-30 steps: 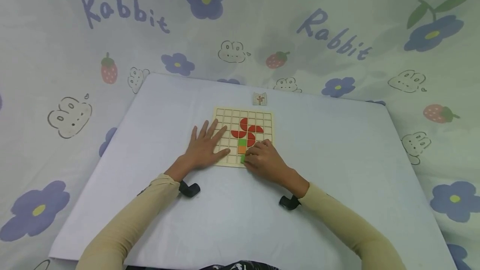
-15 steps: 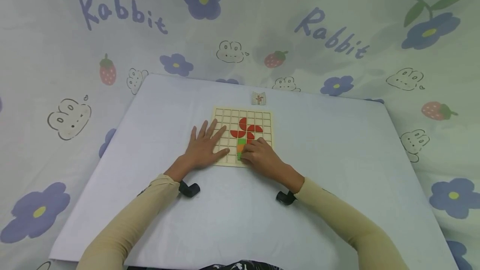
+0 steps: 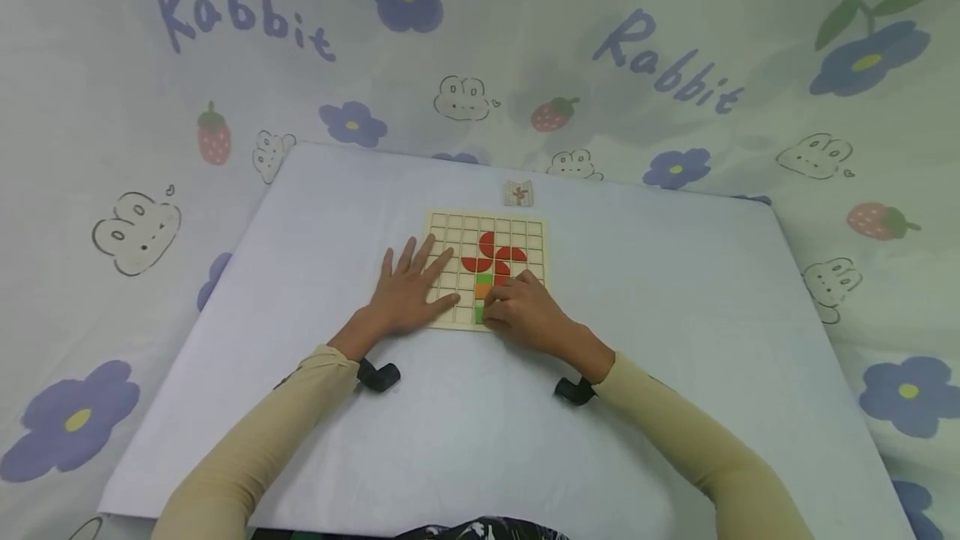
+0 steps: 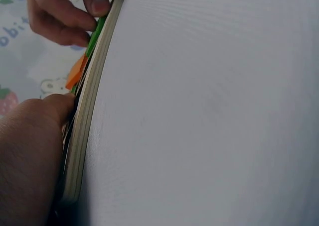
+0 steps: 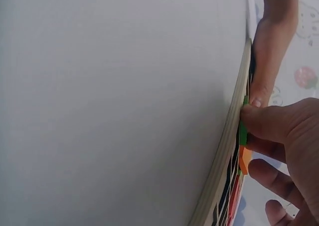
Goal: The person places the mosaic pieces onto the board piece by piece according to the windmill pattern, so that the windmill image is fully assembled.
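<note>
A square wooden grid board (image 3: 457, 227) lies on the white-covered table. Red rounded pieces (image 3: 487, 245) sit in a pinwheel pattern on it, with a green piece (image 3: 485, 279) and an orange piece (image 3: 483, 291) below them. My left hand (image 3: 402, 297) rests with spread fingers over the board's left side. At the near edge, my right hand (image 3: 531, 315) pinches another green piece (image 5: 243, 129) between thumb and finger. In the left wrist view, this green piece (image 4: 94, 39) stands slightly tilted in its cell, close to the orange piece (image 4: 76, 72).
Behind the board lies a small card (image 3: 518, 193) printed with a red pinwheel on a grid. A curtain (image 3: 300, 90) with rabbits, flowers and strawberries hangs beyond the table (image 3: 660, 290). A black wrist mount (image 3: 378, 377) sticks out beneath each forearm.
My right hand has shifted a little to the left with the green piece, bringing it under the orange piece's column. My left hand has stayed in place.
</note>
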`<action>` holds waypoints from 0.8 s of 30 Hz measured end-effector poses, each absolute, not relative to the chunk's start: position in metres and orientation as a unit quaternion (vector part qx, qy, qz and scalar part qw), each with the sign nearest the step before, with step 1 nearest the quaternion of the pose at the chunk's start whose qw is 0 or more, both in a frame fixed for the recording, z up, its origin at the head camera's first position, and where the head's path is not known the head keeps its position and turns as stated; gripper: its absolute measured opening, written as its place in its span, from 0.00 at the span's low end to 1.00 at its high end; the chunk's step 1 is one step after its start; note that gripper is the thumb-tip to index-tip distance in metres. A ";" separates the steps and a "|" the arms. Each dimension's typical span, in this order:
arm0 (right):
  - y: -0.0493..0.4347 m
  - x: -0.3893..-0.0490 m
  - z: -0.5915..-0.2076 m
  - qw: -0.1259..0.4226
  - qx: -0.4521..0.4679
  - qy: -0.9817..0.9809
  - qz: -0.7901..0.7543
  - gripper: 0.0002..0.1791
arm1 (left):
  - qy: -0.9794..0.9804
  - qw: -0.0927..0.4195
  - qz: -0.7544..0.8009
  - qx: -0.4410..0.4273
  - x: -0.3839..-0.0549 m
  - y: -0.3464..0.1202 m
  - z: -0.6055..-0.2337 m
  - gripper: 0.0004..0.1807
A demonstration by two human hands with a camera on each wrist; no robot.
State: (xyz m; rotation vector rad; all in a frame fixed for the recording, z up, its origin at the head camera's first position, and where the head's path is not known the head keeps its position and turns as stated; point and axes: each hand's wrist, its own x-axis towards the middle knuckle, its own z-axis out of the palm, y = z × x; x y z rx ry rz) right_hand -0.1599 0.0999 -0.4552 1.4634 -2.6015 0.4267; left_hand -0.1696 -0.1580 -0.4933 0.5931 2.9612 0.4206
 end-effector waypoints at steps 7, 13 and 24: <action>0.100 -0.158 -0.456 0.058 0.465 -0.870 0.150 0.04 | 0.971 0.055 0.134 0.192 -0.170 -0.157 -0.493 0.47; 0.099 -0.163 -0.460 0.055 0.455 -0.869 0.187 0.03 | 0.973 0.047 0.129 0.186 -0.170 -0.159 -0.494 0.47; 0.102 -0.168 -0.464 0.098 0.388 -0.912 0.087 0.17 | 0.972 0.044 0.133 0.189 -0.169 -0.158 -0.493 0.47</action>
